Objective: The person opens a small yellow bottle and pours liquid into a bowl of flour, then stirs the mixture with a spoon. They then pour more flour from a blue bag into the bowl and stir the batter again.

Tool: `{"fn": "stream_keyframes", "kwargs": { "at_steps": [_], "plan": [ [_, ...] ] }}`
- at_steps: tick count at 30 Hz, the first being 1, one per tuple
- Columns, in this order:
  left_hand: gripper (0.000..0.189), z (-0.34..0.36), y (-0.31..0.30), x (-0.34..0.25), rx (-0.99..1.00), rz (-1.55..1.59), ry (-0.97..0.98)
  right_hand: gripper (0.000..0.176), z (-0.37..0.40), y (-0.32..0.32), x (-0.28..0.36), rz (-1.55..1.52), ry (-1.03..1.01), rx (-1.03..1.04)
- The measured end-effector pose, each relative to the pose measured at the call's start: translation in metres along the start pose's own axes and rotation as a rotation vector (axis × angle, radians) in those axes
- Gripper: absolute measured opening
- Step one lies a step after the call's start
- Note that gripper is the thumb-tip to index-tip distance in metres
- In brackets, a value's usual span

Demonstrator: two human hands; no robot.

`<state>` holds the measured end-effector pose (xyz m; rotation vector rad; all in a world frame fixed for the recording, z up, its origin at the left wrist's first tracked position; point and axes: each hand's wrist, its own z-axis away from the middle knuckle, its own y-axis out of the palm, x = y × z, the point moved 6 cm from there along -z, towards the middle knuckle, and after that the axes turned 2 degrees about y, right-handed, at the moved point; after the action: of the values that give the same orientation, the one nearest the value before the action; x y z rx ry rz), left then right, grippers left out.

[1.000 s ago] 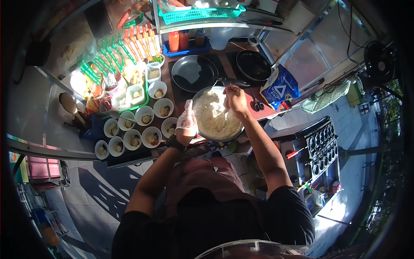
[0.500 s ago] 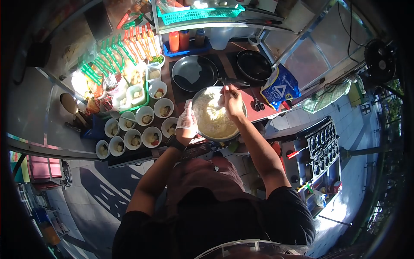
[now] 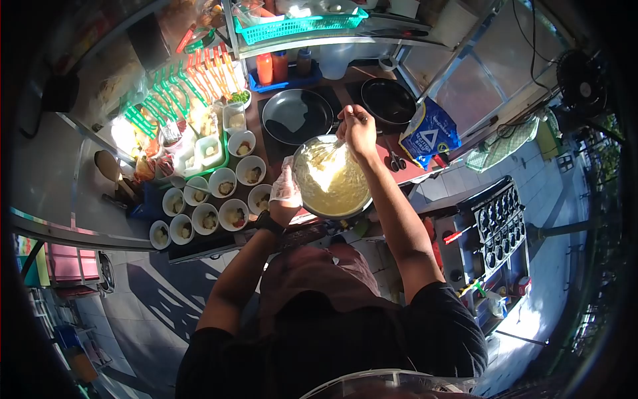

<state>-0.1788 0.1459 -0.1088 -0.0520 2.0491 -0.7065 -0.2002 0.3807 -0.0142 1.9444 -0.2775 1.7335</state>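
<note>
The fingers of my right hand (image 3: 357, 135) curl closed around a mixing utensil (image 3: 361, 120); those of my plastic-gloved left hand (image 3: 285, 189) lie nearly straight against the mixing bowl (image 3: 365, 205), their grip unclear. It holds pale batter (image 3: 334, 193) mid-frame, on the reddish counter (image 3: 407, 174). Right of it, a blue bag (image 3: 432, 133) reads "Segitiga Biru"; grey tiles (image 3: 143, 322) floor the lower left.
</note>
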Motion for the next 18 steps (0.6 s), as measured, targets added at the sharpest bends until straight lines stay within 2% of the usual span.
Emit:
{"fn": "stream_keyframes", "kwargs": {
  "at_steps": [2, 5, 7, 8, 9, 12, 13, 15, 17, 18],
  "plan": [
    [0.06, 0.001, 0.001, 0.004, 0.018, -0.021, -0.036, 0.032, 0.011, 0.012, -0.022, 0.014, 0.024, 0.017],
    [0.06, 0.005, 0.008, 0.015, -0.065, -0.111, 0.051, 0.034, 0.041, 0.018, -0.041, 0.113, 0.077, 0.045],
    [0.059, 0.005, 0.006, 0.01, -0.127, -0.042, 0.151, 0.032, 0.056, 0.01, -0.047, 0.228, 0.011, 0.017],
    [0.06, 0.006, 0.006, 0.012, -0.046, -0.134, 0.045, 0.032, 0.064, 0.004, -0.05, 0.129, 0.077, 0.035],
    [0.06, 0.006, 0.007, 0.012, -0.049, -0.134, 0.04, 0.033, 0.066, -0.002, -0.046, 0.171, 0.1, 0.053],
    [0.063, 0.004, 0.002, 0.003, -0.175, -0.147, 0.22, 0.034, 0.042, -0.028, -0.04, 0.282, 0.125, 0.026],
    [0.063, 0.004, 0.0, 0.002, -0.179, -0.148, 0.224, 0.035, 0.03, -0.036, -0.033, 0.3, 0.098, -0.004],
    [0.063, 0.005, 0.002, 0.007, -0.043, -0.107, 0.061, 0.035, 0.02, -0.038, -0.037, 0.029, 0.096, -0.062],
    [0.063, 0.004, 0.0, 0.001, -0.053, -0.087, 0.073, 0.036, 0.033, -0.027, -0.056, 0.028, 0.124, 0.017],
    [0.063, 0.001, -0.001, -0.001, -0.071, -0.066, 0.089, 0.036, 0.037, -0.024, -0.06, 0.127, 0.189, 0.049]
  ]
}}
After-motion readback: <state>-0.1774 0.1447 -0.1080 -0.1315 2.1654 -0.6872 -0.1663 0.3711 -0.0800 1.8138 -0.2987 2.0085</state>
